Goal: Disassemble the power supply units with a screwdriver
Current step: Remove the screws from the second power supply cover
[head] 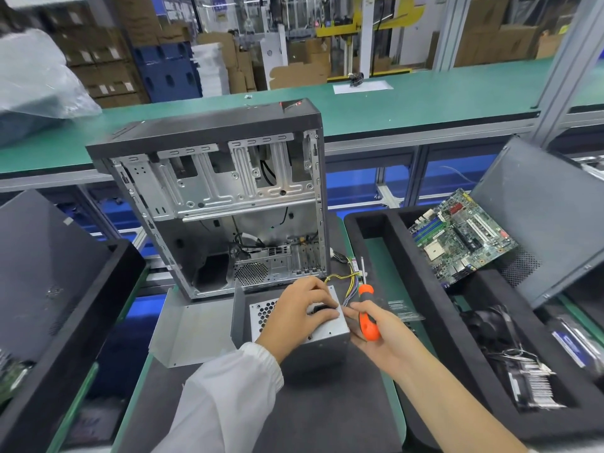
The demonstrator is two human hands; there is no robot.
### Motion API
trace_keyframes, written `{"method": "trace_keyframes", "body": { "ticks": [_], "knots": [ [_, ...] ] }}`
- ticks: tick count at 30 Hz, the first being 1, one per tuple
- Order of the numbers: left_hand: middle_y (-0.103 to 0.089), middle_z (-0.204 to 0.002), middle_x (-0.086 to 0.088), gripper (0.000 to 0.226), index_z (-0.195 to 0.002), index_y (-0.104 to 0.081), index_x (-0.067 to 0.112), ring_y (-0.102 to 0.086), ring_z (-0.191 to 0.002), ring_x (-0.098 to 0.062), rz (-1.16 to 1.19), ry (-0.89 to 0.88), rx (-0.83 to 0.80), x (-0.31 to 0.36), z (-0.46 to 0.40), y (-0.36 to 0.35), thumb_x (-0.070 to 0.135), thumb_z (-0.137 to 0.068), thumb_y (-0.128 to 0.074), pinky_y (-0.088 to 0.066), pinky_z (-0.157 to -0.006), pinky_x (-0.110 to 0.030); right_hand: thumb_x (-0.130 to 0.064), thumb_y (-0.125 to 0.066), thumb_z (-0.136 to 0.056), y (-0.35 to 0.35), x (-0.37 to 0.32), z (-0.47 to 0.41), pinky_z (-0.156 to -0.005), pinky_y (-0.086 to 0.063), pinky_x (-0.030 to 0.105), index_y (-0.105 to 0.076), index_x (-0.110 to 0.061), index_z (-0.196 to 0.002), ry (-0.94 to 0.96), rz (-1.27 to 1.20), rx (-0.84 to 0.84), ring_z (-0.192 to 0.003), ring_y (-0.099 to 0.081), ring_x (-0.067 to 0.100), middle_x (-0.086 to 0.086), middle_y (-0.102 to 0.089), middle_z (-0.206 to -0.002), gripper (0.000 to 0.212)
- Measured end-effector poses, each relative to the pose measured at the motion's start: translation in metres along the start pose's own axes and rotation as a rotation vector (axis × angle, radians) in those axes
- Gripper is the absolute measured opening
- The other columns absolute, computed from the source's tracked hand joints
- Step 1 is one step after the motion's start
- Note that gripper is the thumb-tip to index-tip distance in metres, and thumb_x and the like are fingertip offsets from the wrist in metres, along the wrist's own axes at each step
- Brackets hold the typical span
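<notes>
A grey metal power supply unit with a honeycomb vent lies on the dark mat in front of me. My left hand lies on top of it, fingers curled over its upper edge near the cable exit. In my right hand, just right of the unit, I grip an orange and black screwdriver, its metal shaft pointing up and away. A bundle of yellow, black and purple wires runs from the unit toward the open computer case, which stands upright behind it.
A bent grey metal cover lies left of the unit. A black foam tray on the right holds a green motherboard, a fan and a heatsink. Case side panels lean at far left and far right. A green workbench runs behind.
</notes>
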State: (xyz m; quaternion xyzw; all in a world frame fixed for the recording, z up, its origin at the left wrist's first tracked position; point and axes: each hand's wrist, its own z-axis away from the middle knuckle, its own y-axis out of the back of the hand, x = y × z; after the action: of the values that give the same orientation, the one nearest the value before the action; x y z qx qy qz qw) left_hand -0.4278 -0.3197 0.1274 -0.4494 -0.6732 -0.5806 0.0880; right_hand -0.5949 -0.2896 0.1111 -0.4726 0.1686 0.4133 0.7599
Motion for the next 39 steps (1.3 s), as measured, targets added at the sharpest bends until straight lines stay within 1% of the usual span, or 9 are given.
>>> {"method": "trace_keyframes", "body": {
  "ticks": [3, 7, 12, 17, 22, 26, 32, 36, 39],
  "knots": [
    [-0.060, -0.091, 0.008, 0.010, -0.077, -0.072, 0.016, -0.055, -0.093, -0.010, -0.031, 0.017, -0.010, 0.002, -0.003, -0.001, 0.023, -0.082, -0.077, -0.044, -0.087, -0.031, -0.006, -0.057, -0.088, -0.002, -0.001, 0.000, -0.076, -0.052, 0.034, -0.049, -0.008, -0.108, -0.013, 0.016, 0.012, -0.096, -0.053, 0.028, 0.022, -0.059, -0.108, 0.021],
    [-0.059, -0.093, 0.005, 0.013, -0.083, -0.066, 0.017, -0.053, -0.091, -0.011, -0.181, -0.025, -0.047, 0.006, -0.008, -0.002, 0.028, -0.089, -0.069, -0.045, -0.081, -0.028, -0.006, -0.057, -0.088, -0.004, -0.002, 0.000, -0.084, -0.050, 0.039, -0.049, -0.008, -0.105, -0.006, 0.038, 0.013, -0.097, -0.054, 0.030, 0.022, -0.057, -0.106, 0.019],
    [-0.055, -0.101, 0.002, 0.018, -0.098, -0.058, 0.014, -0.052, -0.091, -0.014, -0.372, -0.109, -0.084, 0.008, -0.013, -0.002, 0.031, -0.097, -0.055, -0.030, -0.072, -0.018, -0.007, -0.057, -0.089, -0.007, -0.001, 0.001, -0.082, -0.050, 0.039, -0.054, -0.005, -0.104, 0.013, 0.088, 0.031, -0.097, -0.059, 0.031, 0.024, -0.065, -0.110, 0.016],
    [-0.062, -0.079, 0.009, 0.010, -0.086, -0.057, 0.019, -0.059, -0.073, -0.006, 0.075, 0.141, 0.053, 0.009, -0.006, 0.012, 0.018, -0.093, -0.063, -0.046, -0.068, -0.017, -0.007, -0.063, -0.084, -0.007, -0.005, 0.007, -0.079, -0.050, 0.038, -0.058, -0.007, -0.091, 0.114, 0.279, 0.035, -0.083, -0.063, 0.027, 0.014, -0.069, -0.091, 0.009],
    [-0.070, -0.081, 0.004, 0.016, -0.087, -0.065, 0.018, -0.068, -0.073, -0.008, 0.365, 0.329, 0.328, -0.025, 0.037, 0.060, 0.005, -0.083, -0.074, -0.053, -0.068, -0.016, -0.004, -0.065, -0.084, -0.007, -0.008, 0.000, -0.072, -0.043, 0.037, -0.059, 0.006, -0.106, 0.251, 0.501, 0.150, -0.075, -0.054, 0.024, 0.012, -0.062, -0.082, 0.024],
    [-0.070, -0.079, -0.003, 0.016, -0.088, -0.067, 0.011, -0.066, -0.071, -0.013, 0.389, 0.532, 0.536, -0.068, 0.099, 0.088, -0.001, -0.081, -0.075, -0.052, -0.070, -0.019, -0.002, -0.066, -0.083, -0.012, 0.000, -0.009, -0.060, -0.038, 0.029, -0.063, -0.003, -0.099, 0.322, 0.654, 0.197, -0.064, -0.050, 0.019, 0.005, -0.060, -0.074, 0.016],
    [-0.074, -0.082, 0.007, 0.018, -0.086, -0.069, 0.018, -0.068, -0.075, -0.006, 0.310, 0.700, 0.608, -0.117, 0.177, 0.089, 0.003, -0.081, -0.077, -0.050, -0.071, -0.013, -0.006, -0.074, -0.079, -0.011, 0.010, -0.019, -0.075, -0.040, 0.036, -0.065, -0.012, -0.094, 0.376, 0.662, 0.224, -0.080, -0.054, 0.023, 0.025, -0.065, -0.103, 0.019],
    [-0.073, -0.080, 0.007, 0.023, -0.085, -0.068, 0.019, -0.068, -0.077, -0.005, 0.227, 0.715, 0.601, -0.135, 0.205, 0.069, -0.003, -0.080, -0.075, -0.052, -0.075, -0.015, -0.012, -0.078, -0.077, -0.005, 0.011, -0.023, -0.078, -0.046, 0.039, -0.067, -0.015, -0.094, 0.394, 0.685, 0.229, -0.083, -0.061, 0.022, 0.013, -0.070, -0.103, 0.021],
    [-0.071, -0.085, 0.002, 0.029, -0.085, -0.067, 0.025, -0.067, -0.078, -0.005, 0.199, 0.718, 0.583, -0.142, 0.211, 0.062, -0.003, -0.081, -0.074, -0.054, -0.079, -0.025, -0.020, -0.080, -0.075, -0.004, 0.013, -0.022, -0.068, -0.050, 0.023, -0.067, -0.018, -0.094, 0.414, 0.711, 0.249, -0.083, -0.062, 0.019, 0.004, -0.071, -0.097, 0.023]
  ]
}}
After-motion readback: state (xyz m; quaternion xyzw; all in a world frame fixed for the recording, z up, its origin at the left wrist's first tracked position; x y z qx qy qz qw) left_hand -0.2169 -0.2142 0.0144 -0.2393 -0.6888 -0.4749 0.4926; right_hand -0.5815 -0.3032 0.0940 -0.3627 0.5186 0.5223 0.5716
